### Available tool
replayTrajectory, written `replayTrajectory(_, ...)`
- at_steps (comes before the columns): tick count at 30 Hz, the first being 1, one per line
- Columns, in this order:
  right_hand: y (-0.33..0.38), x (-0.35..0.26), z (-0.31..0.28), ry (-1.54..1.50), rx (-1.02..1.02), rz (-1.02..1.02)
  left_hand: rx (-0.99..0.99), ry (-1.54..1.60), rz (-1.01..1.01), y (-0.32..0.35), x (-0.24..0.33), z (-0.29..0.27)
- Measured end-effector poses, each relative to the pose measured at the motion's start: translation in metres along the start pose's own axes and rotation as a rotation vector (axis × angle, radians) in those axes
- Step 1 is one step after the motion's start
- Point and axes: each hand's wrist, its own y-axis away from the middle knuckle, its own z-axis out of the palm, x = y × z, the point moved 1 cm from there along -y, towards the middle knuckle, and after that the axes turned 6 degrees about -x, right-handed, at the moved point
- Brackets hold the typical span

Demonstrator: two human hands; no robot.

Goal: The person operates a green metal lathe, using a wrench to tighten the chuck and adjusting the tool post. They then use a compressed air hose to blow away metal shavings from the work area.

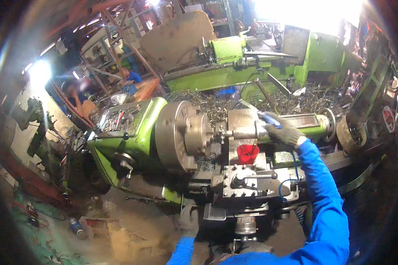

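A green lathe fills the middle, its large round chuck [181, 134] gripping a thick metal workpiece [199, 134]. My right hand [285, 131], in a dark knit glove, is closed around a blue-handled tool [272, 120] above the tailstock side. The tool's kind is hard to make out. Below it, a red cup [247, 153] with a thin stick in it stands on the carriage, behind the tool post [245, 181] and its clamp lever. My left hand [189, 219], in a grey glove, is low beside the carriage apron, near an upright lever. Blur hides its fingers.
Metal chips [203, 104] heap behind the bed. Loose tools [115, 118] lie on the headstock. The tailstock handwheel [328, 125] and a round bin [351, 130] are at the right. Another green lathe [234, 75] stands beyond; a person [77, 99] sits at far left.
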Motion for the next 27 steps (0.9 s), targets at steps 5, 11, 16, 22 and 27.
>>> replayTrajectory(5, -0.048, 0.017, 0.065, 0.425, -0.285, -0.071, 0.176, 0.060, 0.710, -0.075, 0.169, 0.022)
replayTrajectory(11, -0.059, 0.046, 0.102, 0.658, -0.251, -0.137, 0.085, -0.147, 0.788, -0.104, 0.230, 0.085)
replayTrajectory(16, -0.057, 0.041, 0.112, 0.761, -0.307, -0.013, 0.097, -0.111, 0.719, -0.106, 0.222, 0.098)
replayTrajectory(22, -0.060, 0.044, 0.115, 0.802, -0.299, -0.088, 0.128, -0.133, 0.704, -0.104, 0.216, 0.102)
replayTrajectory(27, -0.060, 0.041, 0.117, 0.758, -0.288, -0.083, 0.136, -0.131, 0.700, -0.103, 0.214, 0.106)
